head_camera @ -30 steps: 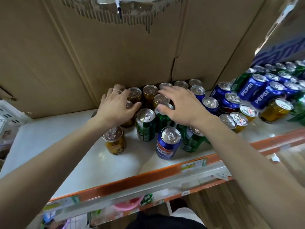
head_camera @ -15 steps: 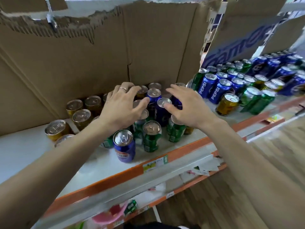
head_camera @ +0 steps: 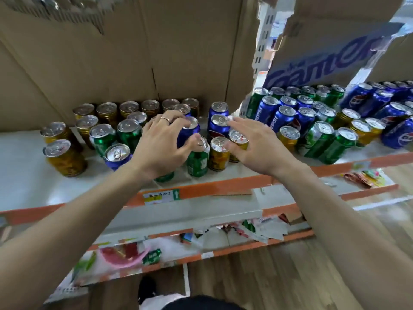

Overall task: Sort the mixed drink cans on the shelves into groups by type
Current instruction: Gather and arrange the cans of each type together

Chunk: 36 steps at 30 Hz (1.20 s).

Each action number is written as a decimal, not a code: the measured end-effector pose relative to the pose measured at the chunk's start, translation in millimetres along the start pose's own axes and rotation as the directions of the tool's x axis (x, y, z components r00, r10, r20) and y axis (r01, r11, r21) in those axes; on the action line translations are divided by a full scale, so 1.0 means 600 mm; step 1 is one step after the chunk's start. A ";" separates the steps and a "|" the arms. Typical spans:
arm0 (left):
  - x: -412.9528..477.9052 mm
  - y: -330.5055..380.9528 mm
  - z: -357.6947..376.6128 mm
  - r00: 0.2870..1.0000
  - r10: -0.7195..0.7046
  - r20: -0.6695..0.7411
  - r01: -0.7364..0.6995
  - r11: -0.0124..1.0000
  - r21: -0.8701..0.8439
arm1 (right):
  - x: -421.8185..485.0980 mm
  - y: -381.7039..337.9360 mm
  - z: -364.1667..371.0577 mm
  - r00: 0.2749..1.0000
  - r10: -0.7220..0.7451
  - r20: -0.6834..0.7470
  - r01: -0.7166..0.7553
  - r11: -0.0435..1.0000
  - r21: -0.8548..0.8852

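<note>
White shop shelf [head_camera: 26, 175] backed by brown cardboard, crowded with mixed upright cans. Left hand [head_camera: 164, 145] curled round blue Pepsi can [head_camera: 188, 133], gripping. Right hand [head_camera: 257, 146] open, fingertips touching gold-bodied can [head_camera: 238, 140] just beside, nearer the right-hand blue group.

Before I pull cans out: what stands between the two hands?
Head view: between the left hand and right hand stand a green can and a gold can.

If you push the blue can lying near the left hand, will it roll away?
Probably. The blue can looks tipped over, and its round side would let it roll on the smooth white shelf. Green cans close behind might stop it.
</note>
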<state>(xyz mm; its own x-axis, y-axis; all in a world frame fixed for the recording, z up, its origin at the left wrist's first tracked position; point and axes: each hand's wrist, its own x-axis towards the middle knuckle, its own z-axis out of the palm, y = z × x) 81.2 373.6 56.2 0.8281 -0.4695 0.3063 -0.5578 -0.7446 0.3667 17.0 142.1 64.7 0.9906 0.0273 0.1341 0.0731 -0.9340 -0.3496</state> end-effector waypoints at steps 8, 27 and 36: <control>-0.094 0.000 -0.016 0.978 -0.193 -0.077 0.197 0.979 0.049 | 0.000 -0.018 0.027 0.981 -0.166 0.096 0.160 0.985 0.061; -0.117 -0.127 -0.044 0.968 -0.242 -0.071 0.251 0.952 0.174 | 0.064 -0.086 0.084 0.962 -0.259 0.081 0.255 0.965 0.065; -0.120 -0.197 -0.044 0.932 -0.356 0.065 0.353 0.934 0.043 | 0.100 -0.141 0.118 0.945 -0.284 0.162 0.287 0.958 0.005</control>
<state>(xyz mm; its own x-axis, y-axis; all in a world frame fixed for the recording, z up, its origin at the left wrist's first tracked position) 86.1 507.9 14.2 0.9741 -0.2039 0.0977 -0.2261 -0.8821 0.4132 78.6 247.8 36.9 0.9341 0.3488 0.0760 0.3550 -0.8852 -0.3007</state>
